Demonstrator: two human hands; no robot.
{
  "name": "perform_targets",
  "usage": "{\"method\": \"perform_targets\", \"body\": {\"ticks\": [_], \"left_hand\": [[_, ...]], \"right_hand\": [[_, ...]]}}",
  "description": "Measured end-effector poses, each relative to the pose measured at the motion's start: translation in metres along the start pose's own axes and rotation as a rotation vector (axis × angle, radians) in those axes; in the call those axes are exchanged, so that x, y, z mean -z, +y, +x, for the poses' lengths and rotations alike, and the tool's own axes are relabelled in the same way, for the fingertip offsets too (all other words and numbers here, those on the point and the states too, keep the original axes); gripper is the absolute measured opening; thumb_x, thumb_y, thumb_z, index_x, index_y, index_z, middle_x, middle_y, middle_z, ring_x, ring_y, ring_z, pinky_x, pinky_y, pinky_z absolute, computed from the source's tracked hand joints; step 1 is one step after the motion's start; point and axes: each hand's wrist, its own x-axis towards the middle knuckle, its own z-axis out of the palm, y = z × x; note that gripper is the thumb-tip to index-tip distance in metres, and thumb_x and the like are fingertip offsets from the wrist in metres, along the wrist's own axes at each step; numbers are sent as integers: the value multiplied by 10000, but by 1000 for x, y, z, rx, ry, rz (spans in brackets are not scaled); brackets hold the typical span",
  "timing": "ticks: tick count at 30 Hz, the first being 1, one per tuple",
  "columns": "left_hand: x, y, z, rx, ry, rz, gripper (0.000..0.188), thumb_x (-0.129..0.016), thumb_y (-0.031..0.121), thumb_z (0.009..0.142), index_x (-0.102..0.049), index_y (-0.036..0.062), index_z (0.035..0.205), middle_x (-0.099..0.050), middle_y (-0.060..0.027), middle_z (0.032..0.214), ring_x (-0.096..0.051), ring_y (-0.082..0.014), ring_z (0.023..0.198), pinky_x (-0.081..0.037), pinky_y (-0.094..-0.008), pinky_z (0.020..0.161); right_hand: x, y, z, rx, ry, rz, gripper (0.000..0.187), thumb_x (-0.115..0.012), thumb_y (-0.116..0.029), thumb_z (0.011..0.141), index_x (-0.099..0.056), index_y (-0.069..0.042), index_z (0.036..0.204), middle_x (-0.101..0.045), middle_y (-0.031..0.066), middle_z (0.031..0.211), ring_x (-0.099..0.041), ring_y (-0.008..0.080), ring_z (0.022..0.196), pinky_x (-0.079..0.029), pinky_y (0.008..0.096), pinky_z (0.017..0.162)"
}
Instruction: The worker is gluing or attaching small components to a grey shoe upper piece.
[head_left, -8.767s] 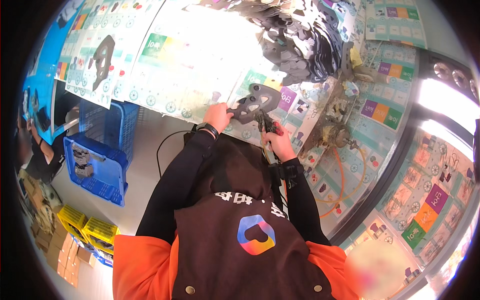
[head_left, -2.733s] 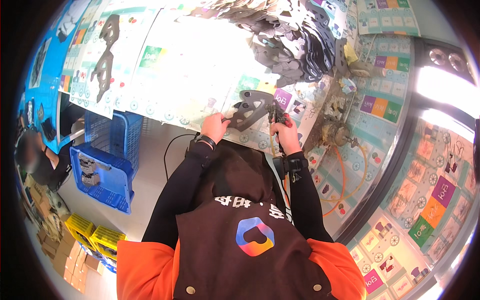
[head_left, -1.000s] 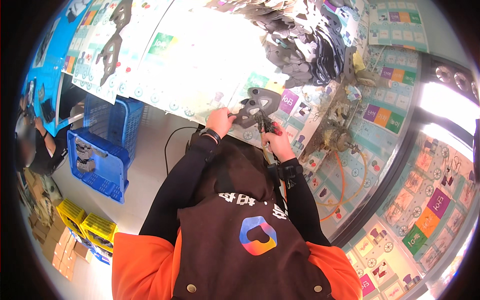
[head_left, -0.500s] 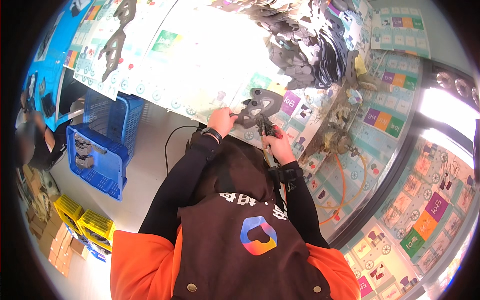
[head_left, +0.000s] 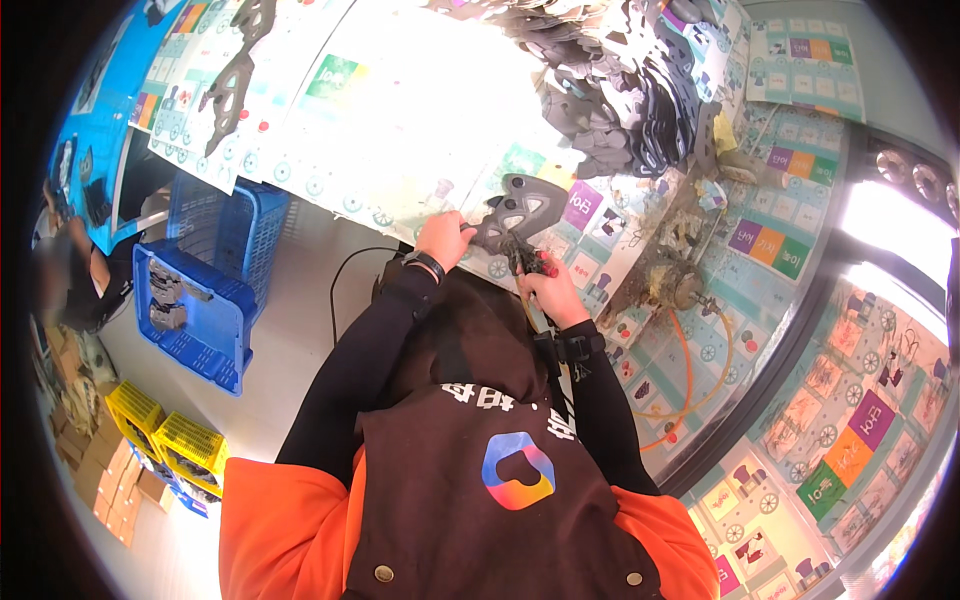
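Observation:
A dark grey flat piece with cut-out openings (head_left: 530, 208) lies at the near edge of the table, possibly a shoe-upper part. Its left end is pinched between the thumb and fingers of my left hand (head_left: 443, 240). My right hand (head_left: 560, 292) is closed round a dark hand tool with a red part (head_left: 524, 256). The tool's dark head meets the near edge of the grey piece; its exact tip cannot be made out. A large heap of similar dark pieces (head_left: 640, 110) lies at the far right of the table.
More grey pieces (head_left: 232, 90) lie in a row at the far left. Blue crates (head_left: 195, 345) stand on the floor to the left, with yellow crates (head_left: 190, 445) behind. A metal device (head_left: 680, 285) with an orange hose (head_left: 685, 370) sits at right. Another person (head_left: 85, 275) is at far left.
The tool head has shifted slightly left and nearer along the grey piece, and my right hand has moved a little left with it. My left hand stays on the piece.

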Motion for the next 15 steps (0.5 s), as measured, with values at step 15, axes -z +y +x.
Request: {"method": "perform_targets", "body": {"ticks": [15], "left_hand": [[239, -7, 31, -15, 360, -711, 150, -668, 151, 967, -714, 27, 1039, -652, -12, 731, -542, -62, 543, -425, -226, 479]], "right_hand": [[58, -48, -67, 178, 241, 192, 441, -478, -31, 711, -583, 21, 1137, -720, 151, 893, -518, 141, 495, -417, 260, 442]]}}
